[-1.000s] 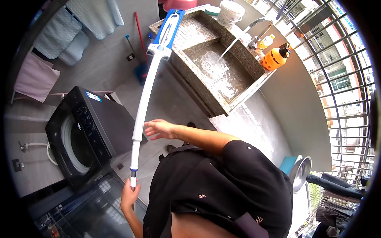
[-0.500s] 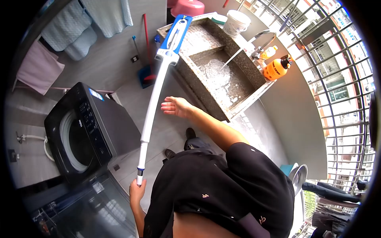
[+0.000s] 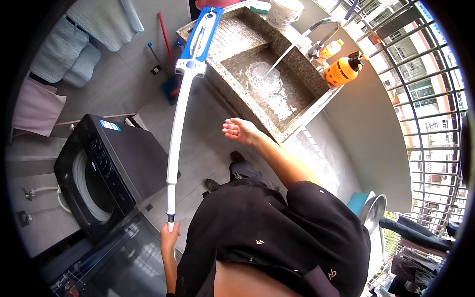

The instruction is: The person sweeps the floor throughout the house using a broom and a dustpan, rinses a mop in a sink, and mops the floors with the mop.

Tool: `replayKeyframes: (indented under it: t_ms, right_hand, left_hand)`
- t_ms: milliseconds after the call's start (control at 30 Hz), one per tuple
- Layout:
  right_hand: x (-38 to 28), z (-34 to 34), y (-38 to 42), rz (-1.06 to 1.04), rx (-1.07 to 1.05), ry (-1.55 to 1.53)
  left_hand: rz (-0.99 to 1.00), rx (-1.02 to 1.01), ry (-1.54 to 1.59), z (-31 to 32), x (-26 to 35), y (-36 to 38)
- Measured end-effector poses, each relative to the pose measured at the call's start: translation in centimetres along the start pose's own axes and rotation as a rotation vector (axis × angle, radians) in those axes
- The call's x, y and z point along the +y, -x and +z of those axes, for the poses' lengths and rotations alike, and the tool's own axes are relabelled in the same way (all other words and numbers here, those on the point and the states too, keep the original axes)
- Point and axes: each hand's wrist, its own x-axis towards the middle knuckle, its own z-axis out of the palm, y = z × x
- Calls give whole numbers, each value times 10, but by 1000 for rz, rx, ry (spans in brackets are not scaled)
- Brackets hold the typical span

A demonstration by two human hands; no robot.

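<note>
Left hand point(image 3: 169, 237) grips the bottom end of a long white mop handle point(image 3: 176, 128), fingers wrapped round it near the person's hip. Right hand point(image 3: 241, 131) is held out in front, empty, fingers spread loosely, palm turned up — near the corner of the stone sink point(image 3: 277, 84) but not touching it.

From the head camera, the handle slants up and away to the blue mop head point(image 3: 200, 37), which lies on the ribbed counter point(image 3: 237, 37) beside the basin. Water runs from the tap point(image 3: 316, 32) into the sink. An orange spray bottle point(image 3: 345, 70) stands on the sink's edge — a white bucket point(image 3: 283, 11) sits at the far end. A black washing machine point(image 3: 106, 168) stands to the left on the floor.
</note>
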Motion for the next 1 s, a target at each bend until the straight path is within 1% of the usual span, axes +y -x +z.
replayKeyframes:
  t_ms: [67,167,200,267,300,333,400,467,533,567,600,633,667,733,767,800,867,933,1000]
  right_hand:
    - [-2,-1,-15,43,-96,36]
    - [-9,21,-20,90,-275,133]
    - [-13,35,-16,92,-331,175]
    - [-13,59,-17,177,-407,251]
    - [-12,66,-19,201,-462,286]
    - [-13,71,-20,226,-519,321]
    - [-27,75,-15,321,-658,495]
    - [-56,64,-4,287,-814,676]
    - [-94,43,0,210,-859,779]
    - [-121,28,3,149,-837,775]
    - [-150,8,6,74,-793,727]
    - [-181,-13,9,1,-689,626]
    - [-211,-34,14,-167,-521,561]
    - [-256,-91,3,-480,-104,200]
    - [-279,-128,-10,-617,50,-14]
    - [-302,-164,-26,-747,281,-131]
    - [-346,-213,-42,-868,678,-228]
    - [-378,-247,-55,-885,786,-256]
    - [-395,-257,-61,-926,838,-224]
  left_hand:
    - [-69,76,9,6,14,9]
    - [-134,78,-145,16,9,18]
    - [-177,69,-130,20,14,26]
    - [-261,44,-94,26,34,43]
    - [-291,69,-152,29,58,55]
    - [-286,85,-113,36,59,58]
    - [-275,117,-40,45,53,69]
    - [-242,175,-72,59,59,78]
    - [-215,223,-97,72,60,84]
    - [-204,239,-106,80,54,83]
    - [-187,251,-118,87,48,80]
    - [-198,225,-103,92,43,80]
    - [-208,199,-88,96,37,78]
    - [-244,168,-61,102,42,73]
    - [-271,161,-50,104,52,74]
    - [-299,154,-39,105,62,76]
    - [-298,144,-15,107,88,81]
    - [-323,123,-5,107,106,82]
    - [-380,85,-12,105,116,83]
